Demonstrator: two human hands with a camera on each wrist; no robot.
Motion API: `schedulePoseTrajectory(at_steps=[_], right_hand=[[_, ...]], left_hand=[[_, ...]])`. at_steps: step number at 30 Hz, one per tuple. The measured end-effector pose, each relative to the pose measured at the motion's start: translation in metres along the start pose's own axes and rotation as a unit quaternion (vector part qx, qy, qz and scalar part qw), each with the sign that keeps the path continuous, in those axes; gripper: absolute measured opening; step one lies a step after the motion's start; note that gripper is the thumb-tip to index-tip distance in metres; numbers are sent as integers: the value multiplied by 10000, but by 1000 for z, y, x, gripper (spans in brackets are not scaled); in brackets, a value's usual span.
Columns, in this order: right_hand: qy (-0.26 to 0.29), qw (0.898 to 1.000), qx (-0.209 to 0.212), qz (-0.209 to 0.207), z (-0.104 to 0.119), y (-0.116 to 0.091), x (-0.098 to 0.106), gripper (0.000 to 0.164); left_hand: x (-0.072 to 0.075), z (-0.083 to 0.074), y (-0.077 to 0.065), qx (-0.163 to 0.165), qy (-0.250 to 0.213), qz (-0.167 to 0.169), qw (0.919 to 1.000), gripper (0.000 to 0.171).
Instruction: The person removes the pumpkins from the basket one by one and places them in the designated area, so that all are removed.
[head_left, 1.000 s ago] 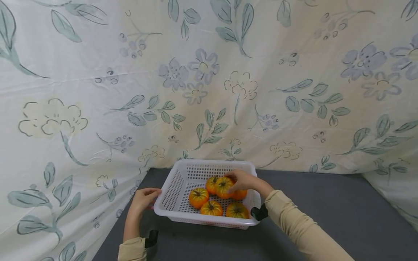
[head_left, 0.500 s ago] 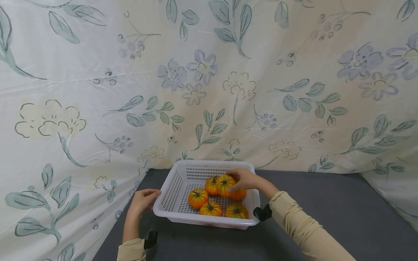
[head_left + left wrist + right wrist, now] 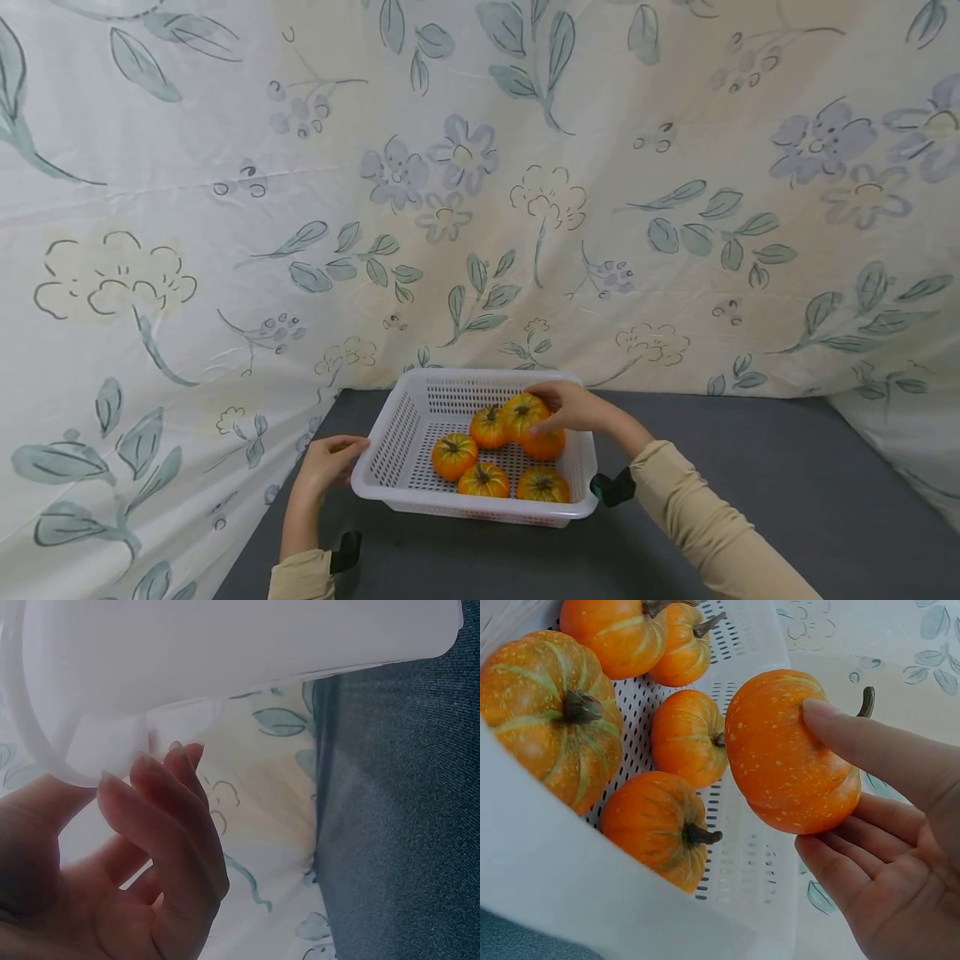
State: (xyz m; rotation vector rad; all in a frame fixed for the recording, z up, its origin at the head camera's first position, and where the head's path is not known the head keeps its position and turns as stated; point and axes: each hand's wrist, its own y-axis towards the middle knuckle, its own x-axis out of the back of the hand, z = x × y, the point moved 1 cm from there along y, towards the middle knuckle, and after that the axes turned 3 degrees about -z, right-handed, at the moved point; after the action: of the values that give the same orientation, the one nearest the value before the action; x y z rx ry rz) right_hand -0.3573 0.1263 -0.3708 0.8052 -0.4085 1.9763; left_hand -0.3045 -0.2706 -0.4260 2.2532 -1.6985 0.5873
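Observation:
My right hand pinches a small orange pumpkin between thumb and fingers, above the right half of a white plastic basket. In the right wrist view the thumb presses one side of this pumpkin, its stem pointing toward the hand, with the fingers on the opposite side. Several more pumpkins lie on the basket's slotted floor below it. At the basket's left end, my left hand holds the rim. The left wrist view shows its thumb at the rim and its fingers curled close under the basket's wall.
The basket stands on a dark grey table, close to the back edge. Behind it hangs a pale cloth printed with leaves and flowers. Black straps with cameras sit at the wrists, beside beige sleeves.
My right hand has lifted the pumpkin slightly up and to the right, so more of the pumpkin beneath it shows. The left hand stays at the basket's rim.

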Motion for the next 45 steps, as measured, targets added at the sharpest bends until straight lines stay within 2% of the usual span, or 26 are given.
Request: schedulePoseTrajectory(at_steps=[17, 25, 28, 36, 45], right_hand=[[436, 9989, -1, -150, -9, -10, 14, 76], [403, 9987, 24, -323, -15, -15, 22, 79], [586, 9976, 28, -364, -19, -16, 26, 79], [830, 9951, 285, -459, -25, -21, 31, 78], [856, 9935, 84, -750, -34, -26, 37, 79]], left_hand=[[1, 1, -1, -14, -5, 11, 10000, 39], [0, 1, -1, -46, 26, 4, 10000, 40], [0, 1, -1, -84, 59, 1, 9999, 40], [0, 2, 0, -72, 53, -13, 10000, 40], [0, 2, 1, -96, -8, 14, 10000, 40]])
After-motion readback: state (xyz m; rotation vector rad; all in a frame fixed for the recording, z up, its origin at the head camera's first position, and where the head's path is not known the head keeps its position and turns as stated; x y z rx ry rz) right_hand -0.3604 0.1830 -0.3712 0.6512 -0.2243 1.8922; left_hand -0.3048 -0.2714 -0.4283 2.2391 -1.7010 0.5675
